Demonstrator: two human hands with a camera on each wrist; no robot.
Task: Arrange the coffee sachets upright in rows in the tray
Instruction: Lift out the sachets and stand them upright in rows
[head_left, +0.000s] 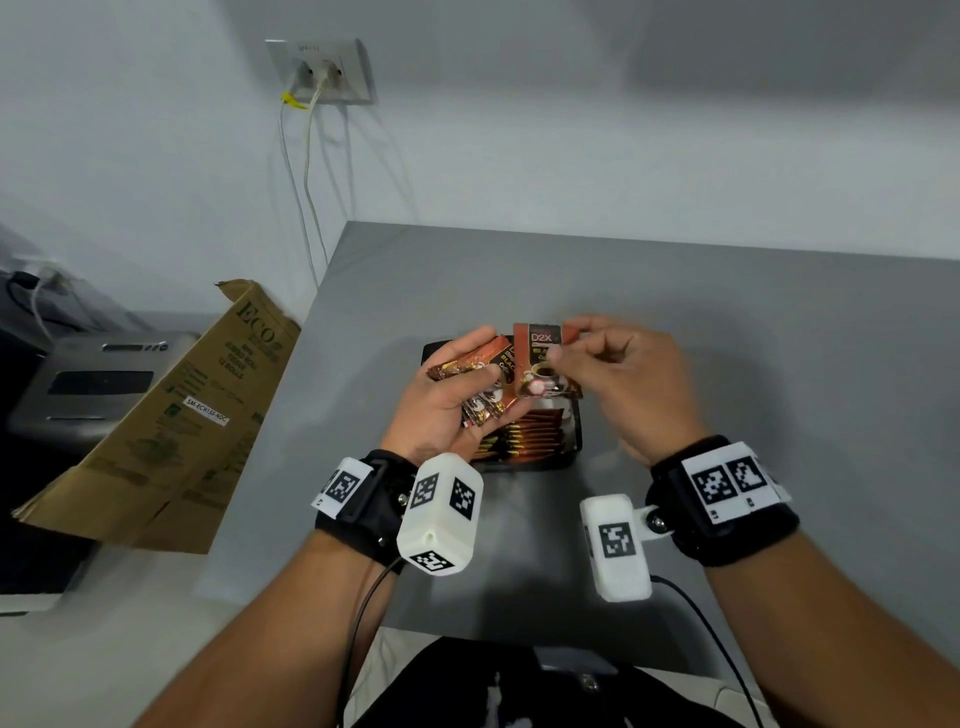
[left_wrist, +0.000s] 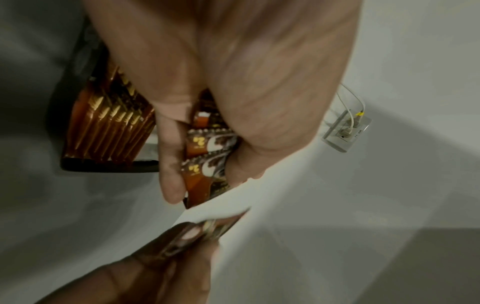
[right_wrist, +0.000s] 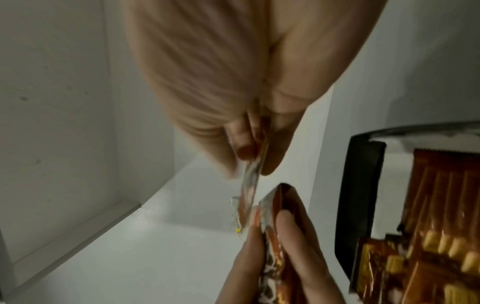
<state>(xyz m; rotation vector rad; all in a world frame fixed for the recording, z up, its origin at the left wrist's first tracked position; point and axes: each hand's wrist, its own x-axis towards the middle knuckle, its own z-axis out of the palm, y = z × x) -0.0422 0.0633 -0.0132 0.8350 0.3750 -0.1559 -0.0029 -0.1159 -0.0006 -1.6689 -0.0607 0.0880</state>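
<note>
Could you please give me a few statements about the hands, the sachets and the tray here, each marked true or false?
1. The right hand pinches a single sachet by its top edge. True.
2. The left hand is empty. False: it has a bundle of sachets in its grip.
3. The black tray already holds a row of sachets standing on edge. True.
4. The tray sits on the cardboard box. False: it sits on the grey table; the box leans beside the table.
5. The single sachet is already in the tray. False: it is held in the air above it.
</note>
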